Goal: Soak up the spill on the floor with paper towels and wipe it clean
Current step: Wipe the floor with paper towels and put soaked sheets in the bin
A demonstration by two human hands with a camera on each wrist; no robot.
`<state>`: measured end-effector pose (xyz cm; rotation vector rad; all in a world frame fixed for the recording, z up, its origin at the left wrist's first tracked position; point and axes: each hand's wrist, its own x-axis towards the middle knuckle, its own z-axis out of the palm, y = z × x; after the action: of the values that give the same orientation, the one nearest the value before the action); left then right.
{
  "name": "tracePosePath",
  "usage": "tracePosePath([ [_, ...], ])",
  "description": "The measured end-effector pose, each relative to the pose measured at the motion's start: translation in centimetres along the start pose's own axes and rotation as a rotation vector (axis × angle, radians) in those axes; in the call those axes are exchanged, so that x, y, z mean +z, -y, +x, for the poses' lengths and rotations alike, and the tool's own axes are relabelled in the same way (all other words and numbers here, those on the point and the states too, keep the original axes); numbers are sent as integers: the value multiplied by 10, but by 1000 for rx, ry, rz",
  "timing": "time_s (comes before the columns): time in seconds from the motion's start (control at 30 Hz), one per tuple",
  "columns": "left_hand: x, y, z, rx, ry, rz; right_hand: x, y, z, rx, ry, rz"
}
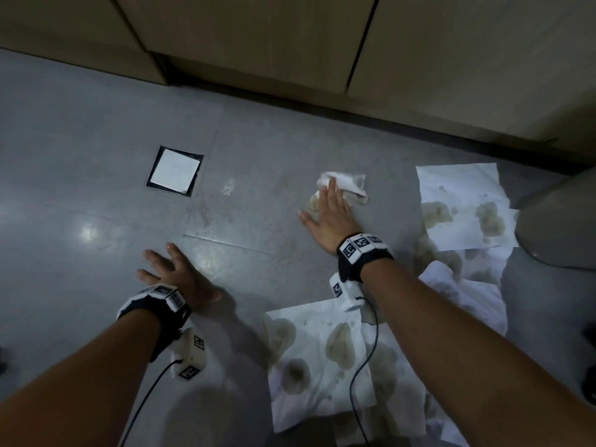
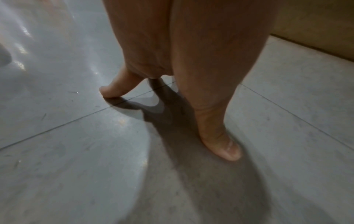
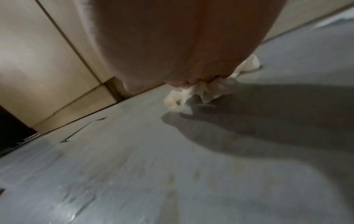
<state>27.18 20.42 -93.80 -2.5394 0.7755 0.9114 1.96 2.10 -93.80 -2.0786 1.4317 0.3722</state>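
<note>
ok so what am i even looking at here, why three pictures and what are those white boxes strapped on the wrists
There is no machine here: these are a person's two bare hands. The big picture comes from a camera worn on the head, looking down at a grey tiled floor beside beige cabinets. The white boxes are small cameras, one under each wrist. They look along the palm, so their pictures show mostly skin and floor.

The left hand lies flat on the floor with its fingers spread and holds nothing. The right hand presses with straight fingers on a crumpled paper towel, probably to wipe the floor. Flat paper sheets with yellowish wet stains lie nearby, and a square drain cover is set into the floor.
</note>
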Motion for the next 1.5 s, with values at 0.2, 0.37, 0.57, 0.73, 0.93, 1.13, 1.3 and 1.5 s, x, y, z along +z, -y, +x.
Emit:
tracePosePath([
  [0.2,-12,0,-5,19,105,-9,9,16,-1,55,38,-56],
  [0.37,-16,0,-9,33,133,-10,25,28,-19,-53,95,-133],
  [0.57,-20,1,-9,30,167,-13,23,43,-25,-22,118,-77],
  [0.73,-20,0,-6,23,186,-21,56,56,-59,-166,135,-230],
  [0.93,-18,-1,-4,8,161,0,55,71,-73,-189,190,-126],
  [1.13,-15,-5,-3,-30,139,12,73,78,-95,-200,203,-111],
  [1.3,-13,-5,-3,-21,127,4,66,83,-109,-212,152,-9],
  [1.5,-11,-4,-3,-20,105,17,55,60,-95,-269,-101,-69],
])
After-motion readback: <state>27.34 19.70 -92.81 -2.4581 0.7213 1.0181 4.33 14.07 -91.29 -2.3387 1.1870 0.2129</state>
